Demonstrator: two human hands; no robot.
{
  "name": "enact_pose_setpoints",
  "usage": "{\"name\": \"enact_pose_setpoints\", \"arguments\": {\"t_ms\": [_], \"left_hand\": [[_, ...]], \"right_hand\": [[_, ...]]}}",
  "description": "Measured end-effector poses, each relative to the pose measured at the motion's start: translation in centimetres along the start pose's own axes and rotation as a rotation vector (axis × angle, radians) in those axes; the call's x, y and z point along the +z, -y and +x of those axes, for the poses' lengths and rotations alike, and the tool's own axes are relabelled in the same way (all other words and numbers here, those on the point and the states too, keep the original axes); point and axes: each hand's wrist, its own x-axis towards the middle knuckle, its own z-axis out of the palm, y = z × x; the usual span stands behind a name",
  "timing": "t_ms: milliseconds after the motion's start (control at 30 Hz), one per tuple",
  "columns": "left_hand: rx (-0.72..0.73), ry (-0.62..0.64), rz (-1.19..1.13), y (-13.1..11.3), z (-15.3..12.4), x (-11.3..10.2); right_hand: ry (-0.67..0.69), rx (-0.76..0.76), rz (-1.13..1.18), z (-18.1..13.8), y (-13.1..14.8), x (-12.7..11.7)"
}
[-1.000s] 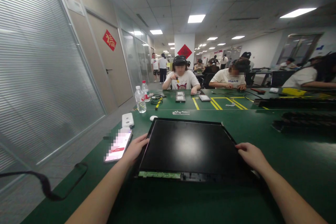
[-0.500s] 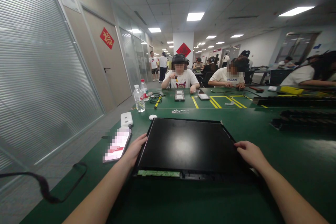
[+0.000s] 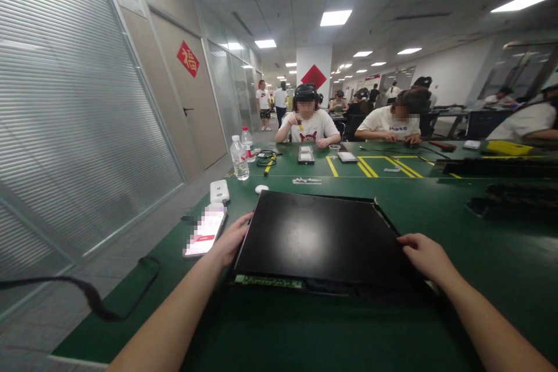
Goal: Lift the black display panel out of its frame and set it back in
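Note:
A flat black LCD screen panel (image 3: 311, 238) lies low over the green table in front of me, its glossy face upward with a light reflection in the middle. Along its near edge runs a strip of green circuit board (image 3: 269, 282). My left hand (image 3: 235, 238) grips the panel's left edge, fingers partly hidden beneath or behind it. On the opposite side, my right hand (image 3: 424, 251) pinches the right edge, thumb on top. A thin dark frame (image 3: 386, 215) shows along the panel's far right side. Whether the panel touches the table I cannot tell.
A phone (image 3: 206, 232) and a white power bank (image 3: 219, 192) lie left of the panel. Beyond stand water bottles (image 3: 239, 158) near a black cable (image 3: 267, 158). Dark metal parts (image 3: 510, 200) lie at right. Across the green table (image 3: 349, 334) sit co-workers.
The view has turned slightly left, so the scene sits further right. Both hands keep their hold on the panel's edges, and less of the circuit board strip shows now.

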Motion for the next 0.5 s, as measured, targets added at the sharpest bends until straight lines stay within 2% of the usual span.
{"name": "enact_pose_setpoints", "arguments": {"t_ms": [333,500], "left_hand": [[0.141,-0.003,-0.033,-0.03,-0.43,0.43],[0.179,0.041,-0.055,-0.08,-0.29,0.13]], "right_hand": [[0.012,0.031,-0.043,-0.02,0.02,-0.14],[0.017,0.026,-0.016,0.08,-0.31,-0.08]]}}
